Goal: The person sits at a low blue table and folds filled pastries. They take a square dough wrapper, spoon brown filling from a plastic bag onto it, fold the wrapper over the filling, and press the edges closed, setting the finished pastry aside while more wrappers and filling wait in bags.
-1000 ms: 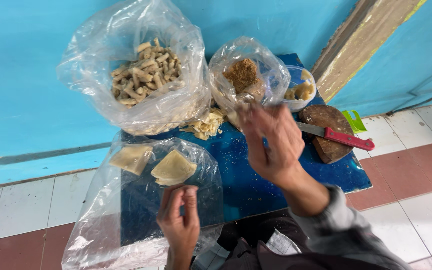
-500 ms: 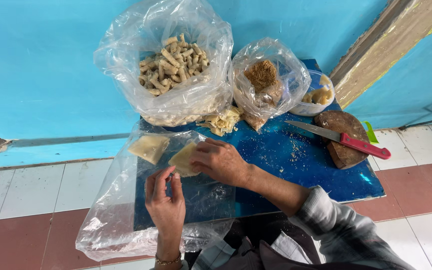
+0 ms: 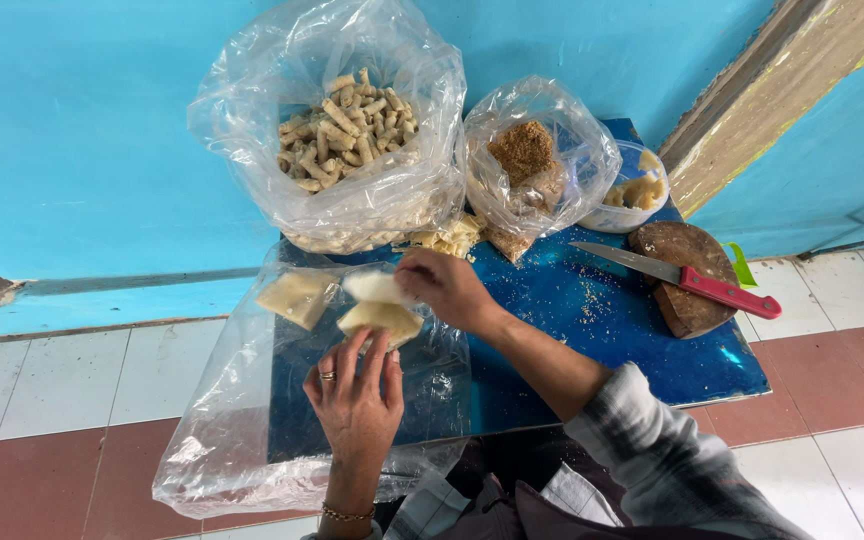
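Observation:
My left hand (image 3: 354, 395) lies palm up under a pale square dough sheet (image 3: 382, 319), its fingers spread beneath it. From the right, my right hand (image 3: 442, 287) pinches the top of a white sheet (image 3: 372, 287) just above that one. A second pale sheet (image 3: 295, 297) rests to the left on a clear plastic bag (image 3: 222, 440) spread over the blue table (image 3: 592, 310).
A large clear bag of beige rolled snacks (image 3: 347, 135) and a smaller bag of brown crumbs (image 3: 527, 160) stand at the back. A plastic tub (image 3: 632, 195), a round wooden board (image 3: 687, 275) and a red-handled knife (image 3: 692, 282) lie at right. Blue wall behind, tiled floor around.
My right hand came from the back right down to the sheets and took hold of one. My left hand slid under the sheets and opened.

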A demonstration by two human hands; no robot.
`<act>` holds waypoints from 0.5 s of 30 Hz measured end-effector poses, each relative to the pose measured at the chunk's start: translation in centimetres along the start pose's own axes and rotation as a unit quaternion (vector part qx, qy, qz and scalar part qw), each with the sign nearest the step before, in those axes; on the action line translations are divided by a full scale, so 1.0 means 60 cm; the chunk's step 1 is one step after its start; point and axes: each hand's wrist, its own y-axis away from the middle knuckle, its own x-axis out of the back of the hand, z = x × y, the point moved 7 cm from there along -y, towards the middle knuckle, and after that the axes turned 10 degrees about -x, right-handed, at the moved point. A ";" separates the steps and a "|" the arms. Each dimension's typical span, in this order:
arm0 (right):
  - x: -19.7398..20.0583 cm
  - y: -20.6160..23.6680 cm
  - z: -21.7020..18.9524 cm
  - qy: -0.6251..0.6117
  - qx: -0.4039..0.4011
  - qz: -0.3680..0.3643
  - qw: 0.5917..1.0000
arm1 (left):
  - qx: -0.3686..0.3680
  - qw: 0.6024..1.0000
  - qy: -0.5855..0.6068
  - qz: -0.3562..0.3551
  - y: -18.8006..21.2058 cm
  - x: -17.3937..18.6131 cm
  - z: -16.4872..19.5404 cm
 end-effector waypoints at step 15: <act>0.128 0.296 -0.033 0.468 0.276 0.008 0.839 | -0.093 0.968 0.216 -0.089 -0.037 -0.049 0.153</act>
